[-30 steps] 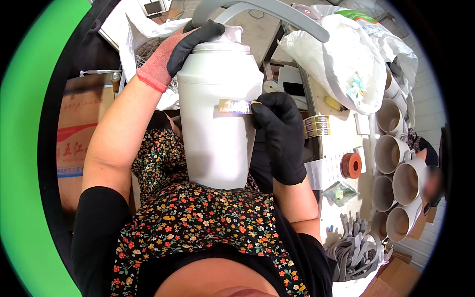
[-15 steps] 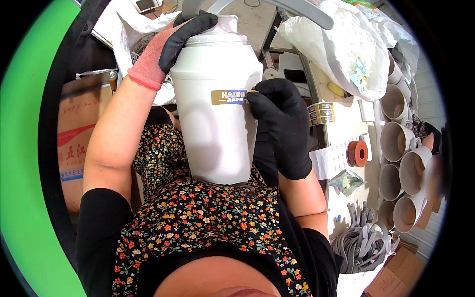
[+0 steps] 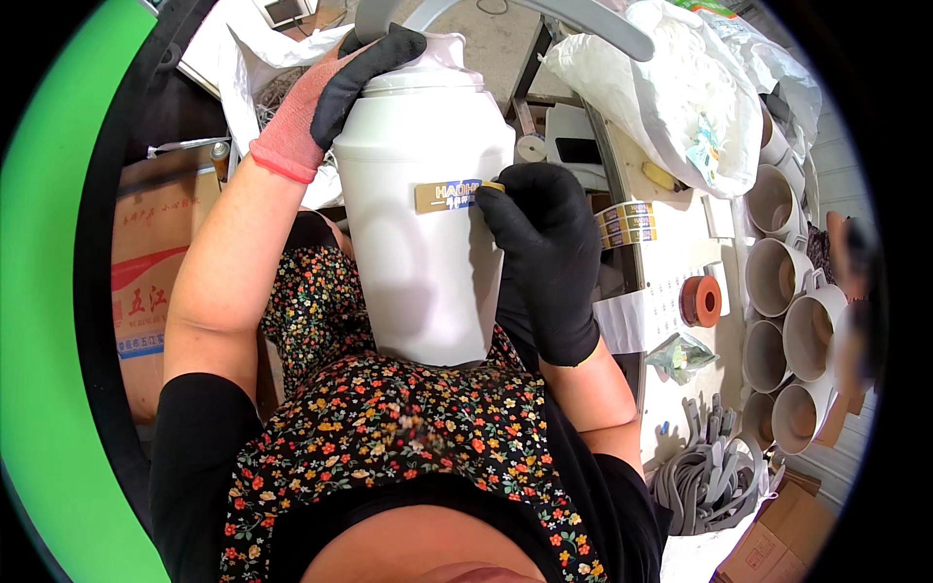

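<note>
Head view: your left hand [image 3: 355,92], in a pink and black glove, closes around the neck of the white container [image 3: 413,267]; the fingers behind the neck are hidden. The container is in front of your torso, its neck toward the upper edge and its base against your floral apron [image 3: 389,418]. A gray curved handle [image 3: 583,27] extends rightward above the neck.

Your right hand [image 3: 547,257], in a black glove, pinches the right end of the gold and blue label [image 3: 447,196] between thumb and forefinger. The label is level across the container's upper side wall; you cannot tell whether its whole back is in contact.

To your right, the table [image 3: 714,257] carries a strip of labels [image 3: 629,224] at its near edge, a reddish-brown roll [image 3: 700,301], a white plastic bag [image 3: 666,92], gray cups [image 3: 775,279] lying on their sides with mouths toward you, and a bundle of gray straps [image 3: 702,491].
</note>
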A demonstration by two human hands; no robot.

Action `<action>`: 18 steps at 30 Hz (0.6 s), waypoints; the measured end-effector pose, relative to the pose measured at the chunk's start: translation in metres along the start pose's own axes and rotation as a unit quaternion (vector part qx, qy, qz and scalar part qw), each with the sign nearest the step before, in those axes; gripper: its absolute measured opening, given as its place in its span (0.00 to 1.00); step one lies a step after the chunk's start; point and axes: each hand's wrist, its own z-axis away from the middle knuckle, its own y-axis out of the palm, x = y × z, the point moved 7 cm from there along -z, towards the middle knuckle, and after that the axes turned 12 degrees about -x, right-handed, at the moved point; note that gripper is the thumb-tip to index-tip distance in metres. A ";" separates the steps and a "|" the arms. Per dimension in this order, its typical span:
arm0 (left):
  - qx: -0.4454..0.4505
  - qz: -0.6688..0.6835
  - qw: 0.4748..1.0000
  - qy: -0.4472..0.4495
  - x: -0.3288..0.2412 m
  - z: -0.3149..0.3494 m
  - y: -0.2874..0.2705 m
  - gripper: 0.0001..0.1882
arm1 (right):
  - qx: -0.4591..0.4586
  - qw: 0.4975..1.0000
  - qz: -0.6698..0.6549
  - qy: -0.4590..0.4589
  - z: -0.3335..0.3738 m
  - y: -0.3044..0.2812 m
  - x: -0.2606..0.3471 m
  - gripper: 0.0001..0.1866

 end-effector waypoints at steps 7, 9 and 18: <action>0.001 -0.017 1.000 0.003 0.002 -0.004 -0.008 0.17 | -0.032 0.994 0.083 -0.062 -0.005 -0.004 0.008 0.15; 0.021 -0.005 1.000 -0.004 -0.002 -0.002 0.000 0.17 | -0.066 0.992 0.093 -0.051 -0.016 -0.019 -0.012 0.20; 0.059 0.004 0.995 0.080 -0.023 0.013 0.039 0.14 | 0.004 0.874 0.227 -0.429 0.006 0.038 0.067 0.41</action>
